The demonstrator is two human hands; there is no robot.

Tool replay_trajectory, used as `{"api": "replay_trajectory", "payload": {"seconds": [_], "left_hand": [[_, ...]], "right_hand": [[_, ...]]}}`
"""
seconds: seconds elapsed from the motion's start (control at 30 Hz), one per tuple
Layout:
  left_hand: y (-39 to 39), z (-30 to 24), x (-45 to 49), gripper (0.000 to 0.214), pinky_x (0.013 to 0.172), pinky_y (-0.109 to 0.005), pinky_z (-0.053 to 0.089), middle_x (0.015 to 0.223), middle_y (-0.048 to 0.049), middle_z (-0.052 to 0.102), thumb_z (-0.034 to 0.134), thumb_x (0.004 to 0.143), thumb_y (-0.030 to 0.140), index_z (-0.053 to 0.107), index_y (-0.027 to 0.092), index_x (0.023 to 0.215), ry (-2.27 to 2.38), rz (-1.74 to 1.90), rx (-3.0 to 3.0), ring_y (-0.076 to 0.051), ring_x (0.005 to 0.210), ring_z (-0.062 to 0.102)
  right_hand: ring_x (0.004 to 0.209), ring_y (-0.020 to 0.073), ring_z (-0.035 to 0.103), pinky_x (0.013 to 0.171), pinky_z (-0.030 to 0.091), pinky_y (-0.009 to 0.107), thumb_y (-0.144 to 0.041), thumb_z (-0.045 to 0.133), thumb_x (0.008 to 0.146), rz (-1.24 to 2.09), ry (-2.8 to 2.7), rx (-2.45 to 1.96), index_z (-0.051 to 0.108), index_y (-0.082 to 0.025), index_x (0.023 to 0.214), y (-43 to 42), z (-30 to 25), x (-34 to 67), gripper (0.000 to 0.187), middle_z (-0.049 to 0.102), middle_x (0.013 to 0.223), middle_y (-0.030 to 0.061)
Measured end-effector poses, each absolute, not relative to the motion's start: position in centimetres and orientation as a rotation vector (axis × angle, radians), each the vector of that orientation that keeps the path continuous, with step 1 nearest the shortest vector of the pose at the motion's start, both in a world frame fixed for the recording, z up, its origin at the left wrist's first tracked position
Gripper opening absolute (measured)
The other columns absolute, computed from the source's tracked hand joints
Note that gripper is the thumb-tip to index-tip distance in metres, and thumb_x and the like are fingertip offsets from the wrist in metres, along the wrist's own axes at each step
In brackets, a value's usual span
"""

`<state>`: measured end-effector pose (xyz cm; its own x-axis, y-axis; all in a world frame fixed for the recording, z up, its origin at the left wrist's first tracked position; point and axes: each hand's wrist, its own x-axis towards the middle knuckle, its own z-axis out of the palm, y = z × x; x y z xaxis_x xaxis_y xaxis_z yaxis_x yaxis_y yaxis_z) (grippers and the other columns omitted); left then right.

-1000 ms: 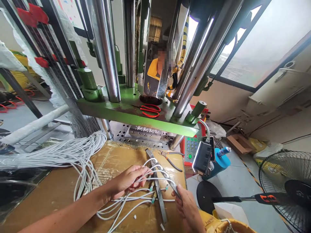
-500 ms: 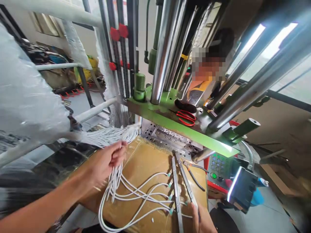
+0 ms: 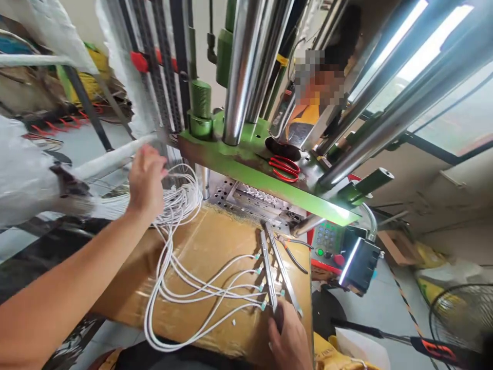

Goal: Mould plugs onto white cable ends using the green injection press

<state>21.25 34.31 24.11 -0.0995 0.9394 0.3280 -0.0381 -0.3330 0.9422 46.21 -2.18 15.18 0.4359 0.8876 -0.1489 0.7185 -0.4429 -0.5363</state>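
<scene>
My left hand is raised over the bundle of white cables at the left. Its fingers look bent but are smeared, and whether they hold a cable cannot be made out. My right hand is closed on the near end of a slim metal bar. A second metal bar lies beside it, at a slight angle. Several cables loop across the brown tabletop, their small green-tipped ends lined up along the first bar. Orange-handled pliers lie to the right of the bars.
Behind the board stands a green press with steel columns and a metal mould below its plate. Red-handled scissors rest on the plate. A control panel, a lit lamp and a fan are at the right. Another person is behind the press.
My left hand has moved up and left, from the cables over the tabletop to above the bundle. My right hand has shifted from the right bar to the left bar's near end. The view has turned.
</scene>
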Motion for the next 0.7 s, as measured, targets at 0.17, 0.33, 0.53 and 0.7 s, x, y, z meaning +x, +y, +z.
{"api": "replay_trajectory", "payload": {"seconds": [0.17,0.33,0.53,0.7], "left_hand": [[24.2,19.9,26.8,0.042,0.080,-0.036,0.056,0.123,-0.0079,0.065,0.054,0.089,0.045,0.061,0.022,0.123,0.642,0.525,1.830,-0.022,0.090,0.068],[23.8,16.1,30.2,0.090,0.097,-0.037,0.052,0.157,-0.0099,0.026,0.072,0.074,0.049,0.027,0.029,0.150,0.598,0.398,1.962,-0.029,0.127,0.052],[26.6,16.1,29.4,0.064,0.114,-0.043,0.035,0.155,-0.0060,0.032,0.070,0.078,0.044,0.050,0.031,0.137,0.613,0.578,2.204,-0.028,0.137,0.039],[29.8,17.0,30.1,0.052,0.113,-0.040,0.037,0.143,-0.0108,0.046,0.069,0.076,0.036,0.060,0.022,0.126,0.810,0.946,2.252,-0.026,0.129,0.047]], "right_hand": [[0.114,0.0270,0.062,0.088,0.053,0.027,-0.038,0.060,0.078,0.828,-0.996,-2.004,0.057,-0.012,0.127,-0.5,17.9,46.2,0.055,0.067,0.122,0.0118],[0.101,0.0281,0.066,0.082,0.055,0.028,-0.053,0.067,0.074,0.884,-0.937,-1.893,0.063,-0.012,0.121,1.0,18.3,46.6,0.062,0.072,0.110,0.0116],[0.065,0.0163,0.059,0.062,0.050,0.025,-0.043,0.068,0.077,0.920,-1.151,-1.840,0.062,-0.014,0.125,4.7,19.8,48.5,0.056,0.066,0.074,0.0006],[0.077,0.0191,0.065,0.076,0.053,0.030,-0.030,0.069,0.072,0.726,-1.275,-1.928,0.064,-0.019,0.124,11.9,20.2,51.3,0.054,0.072,0.085,0.0019]]}}
